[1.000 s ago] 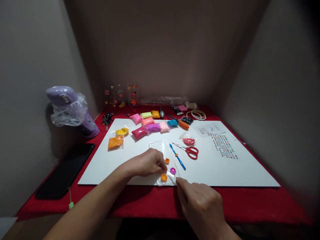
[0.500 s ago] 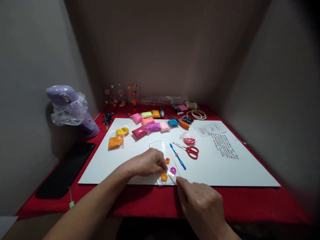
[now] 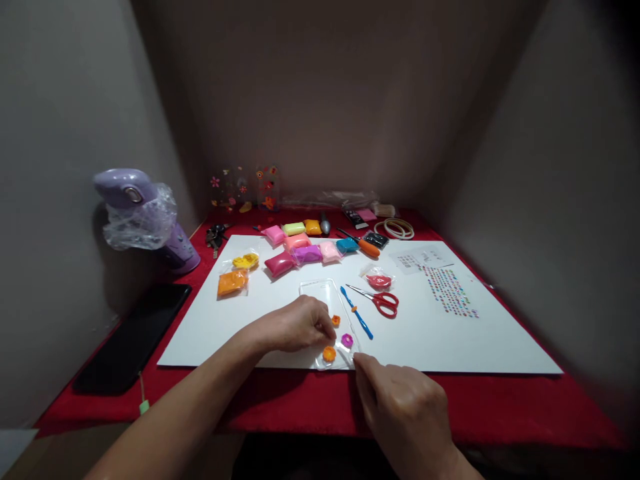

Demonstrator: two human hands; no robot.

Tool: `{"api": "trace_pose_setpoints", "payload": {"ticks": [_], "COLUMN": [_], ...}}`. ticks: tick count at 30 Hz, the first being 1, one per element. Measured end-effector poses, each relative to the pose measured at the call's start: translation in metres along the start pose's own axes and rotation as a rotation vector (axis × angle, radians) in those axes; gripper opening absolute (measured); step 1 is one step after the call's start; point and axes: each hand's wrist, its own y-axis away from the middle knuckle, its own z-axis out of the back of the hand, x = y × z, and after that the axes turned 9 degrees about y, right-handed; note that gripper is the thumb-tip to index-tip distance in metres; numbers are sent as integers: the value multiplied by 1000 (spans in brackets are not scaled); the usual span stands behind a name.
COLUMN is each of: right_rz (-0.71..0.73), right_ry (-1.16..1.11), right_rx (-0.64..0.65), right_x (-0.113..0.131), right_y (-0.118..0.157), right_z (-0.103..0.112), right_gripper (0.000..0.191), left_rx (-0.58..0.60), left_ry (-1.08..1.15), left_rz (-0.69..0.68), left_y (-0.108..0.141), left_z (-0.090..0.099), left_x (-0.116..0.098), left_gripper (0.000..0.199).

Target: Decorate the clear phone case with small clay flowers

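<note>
and here it is, right in front of the person on the near edge of the white board (image 3: pixel 475 347): the clear case (image 3: pixel 324 288), lying flat and running lengthwise from twelve to six. the left hand (image 3: pixel 303 325) comes across it from nine o'clock, thumb and fingers drawn together low over the case; from where i stand i can't tell whether there's anything between them. over at five o'clock, the right hand (image 3: pixel 405 393) is curled, its leading fingertip right at the near corner, and whether that's a pinch or just a touch, i can't say. the two hands are apart.

now, take those left fingertips as the clock's centre: small orange flower (image 3: pixel 336 321) at twelve, purple flower (image 3: pixel 347 341) between three and four, larger orange flower (image 3: pixel 329 354) at six. they look like soft clay, featherlight and easily dented, so i'd want a loose pinch by the outer edges, never a press on the petals.

the case itself? light, i'd judge, a bit bendy, slick on its flat face, likely to skate over that smooth board. the raised rim is the place to hold it, at a corner or along the long sides, clear of the flowers. blue tool (image 3: pixel 357 313) just beside it at two o'clock, red-handled scissors (image 3: pixel 385 305) beyond.
</note>
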Motion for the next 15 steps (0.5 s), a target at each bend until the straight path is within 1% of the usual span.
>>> {"api": "trace_pose_setpoints", "payload": {"ticks": [7,15], "right_rz": [-4,4], "right_ry": [7,-11], "right_rx": [22,13], "right_x": [1,4], "right_y": [1,0], "right_z": [1,3], "right_gripper": [29,32], "left_rx": [1,3], "left_ry": [-2,1], "left_rz": [-5,14], "left_y": [1,1], "left_z": [0,0], "left_x": [0,-1], "left_gripper": [20,19]}}
